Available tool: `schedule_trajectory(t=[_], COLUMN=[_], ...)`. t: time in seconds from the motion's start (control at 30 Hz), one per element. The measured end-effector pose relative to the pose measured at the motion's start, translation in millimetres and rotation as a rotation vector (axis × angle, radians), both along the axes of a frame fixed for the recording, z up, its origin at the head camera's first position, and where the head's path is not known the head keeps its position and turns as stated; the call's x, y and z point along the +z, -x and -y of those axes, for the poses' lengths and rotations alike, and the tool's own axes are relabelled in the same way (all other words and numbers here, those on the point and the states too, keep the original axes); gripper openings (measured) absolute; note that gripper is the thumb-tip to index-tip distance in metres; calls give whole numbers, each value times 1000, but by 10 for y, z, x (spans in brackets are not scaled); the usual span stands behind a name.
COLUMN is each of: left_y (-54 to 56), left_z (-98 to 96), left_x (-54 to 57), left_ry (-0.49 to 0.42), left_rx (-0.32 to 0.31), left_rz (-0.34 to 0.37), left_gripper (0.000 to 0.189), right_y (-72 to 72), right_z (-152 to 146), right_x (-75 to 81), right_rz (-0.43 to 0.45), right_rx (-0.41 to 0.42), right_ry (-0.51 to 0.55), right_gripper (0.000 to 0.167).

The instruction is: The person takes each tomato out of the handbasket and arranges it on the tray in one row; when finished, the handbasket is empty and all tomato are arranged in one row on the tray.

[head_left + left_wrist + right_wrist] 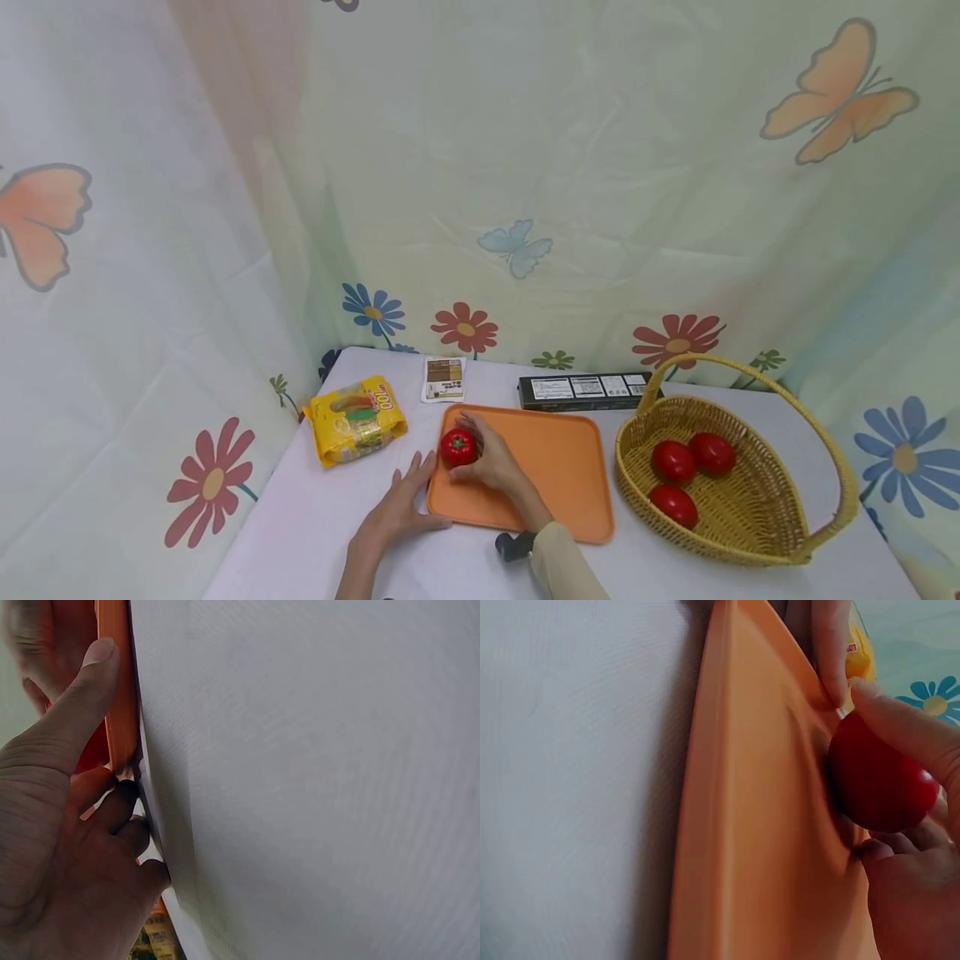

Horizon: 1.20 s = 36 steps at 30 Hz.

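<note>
A red tomato (458,447) with a green stem top is at the left part of the orange tray (555,467). My right hand (491,458) holds this tomato between thumb and fingers; in the right wrist view the tomato (881,776) is close over the tray's surface, and I cannot tell whether it touches. At the tray's near left corner is my left hand (405,504), its fingers spread along the left side. In the left wrist view its thumb lies against the tray's edge (120,727) and the other fingertips are beside the corner.
Right of the tray stands a wicker basket (757,508) with a tall handle and three red, smooth, round fruits (675,462) inside. A yellow snack bag (356,421) lies at the left. Behind the tray are a small white-and-brown packet (444,380) and a long black box (585,392).
</note>
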<state>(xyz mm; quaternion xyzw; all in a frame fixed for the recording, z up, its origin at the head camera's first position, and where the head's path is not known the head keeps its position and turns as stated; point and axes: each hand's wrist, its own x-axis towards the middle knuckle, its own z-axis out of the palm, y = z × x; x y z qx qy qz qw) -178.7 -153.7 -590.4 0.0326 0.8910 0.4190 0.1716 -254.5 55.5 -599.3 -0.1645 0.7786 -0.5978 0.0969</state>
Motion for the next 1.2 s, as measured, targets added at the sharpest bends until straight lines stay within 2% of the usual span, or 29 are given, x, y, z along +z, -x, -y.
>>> schedule_trajectory(t=[0.17,0.33,0.53,0.63,0.73,0.97,1.2], left_y=[17,16,20,12,6,18,12], left_z=[-13,-5,-6,-9,-12,-10,-11], left_x=[-21,-17,-10,-19,-25,-14,-1], left_ry=[17,31,42,46,41,15,19], left_rx=[16,20,28,23,15,-4,-5], left_rz=[18,19,19,8,-1,-24,-18], left_gripper=[115,114,113,113,113,113,115], right_y=[-76,-187,-276,-332,-405,-590,-737], right_z=[-75,-207,-434,-526,-604,-788,-1004], right_x=[137,498,946,1122,1278,1591,1823], right_rz=[26,-32,-44,-68,-109,-220,-290], right_rx=[-21,-8,180,271,311,323,286], right_ry=[30,-22,-6,24,75,157,111], right_gripper=[104,98,77,75,75,77,80])
